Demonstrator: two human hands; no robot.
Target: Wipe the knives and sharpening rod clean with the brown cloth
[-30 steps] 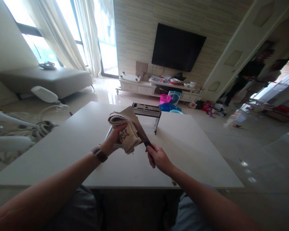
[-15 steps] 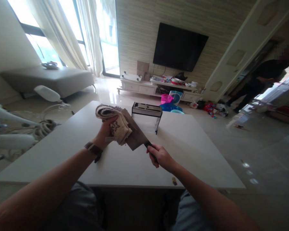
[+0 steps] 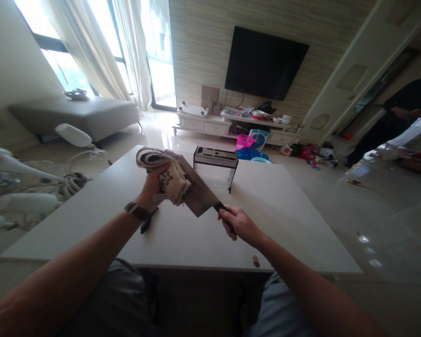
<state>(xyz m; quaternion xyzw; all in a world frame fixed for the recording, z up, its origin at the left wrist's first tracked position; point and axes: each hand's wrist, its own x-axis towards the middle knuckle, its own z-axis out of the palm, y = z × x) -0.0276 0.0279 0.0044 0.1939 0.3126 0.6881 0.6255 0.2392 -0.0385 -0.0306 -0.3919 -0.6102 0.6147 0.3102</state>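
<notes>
My left hand point(image 3: 155, 186) grips a folded beige cloth point(image 3: 173, 180) with a brown pattern, which lies against the blade of a cleaver point(image 3: 199, 194). The cleaver's black handle is in my right hand point(image 3: 237, 222), its fingers wrapped round it. Both are held above the white table point(image 3: 196, 243). Behind the blade stands a knife block point(image 3: 215, 157) with slots in its top. A black handle point(image 3: 149, 222) shows on the table below my left wrist; the rest of that object is hidden.
A small yellowish object point(image 3: 256, 261) lies near the table's front edge. White lamp parts point(image 3: 28, 203) are at the left. Beyond the table are a pink basket point(image 3: 244, 141) and a low cabinet point(image 3: 196, 125). A person point(image 3: 393, 117) stands at the far right.
The cleaver has slid slightly right and down relative to the cloth, showing more blade, with my right hand still on its handle. The view has shifted a little.
</notes>
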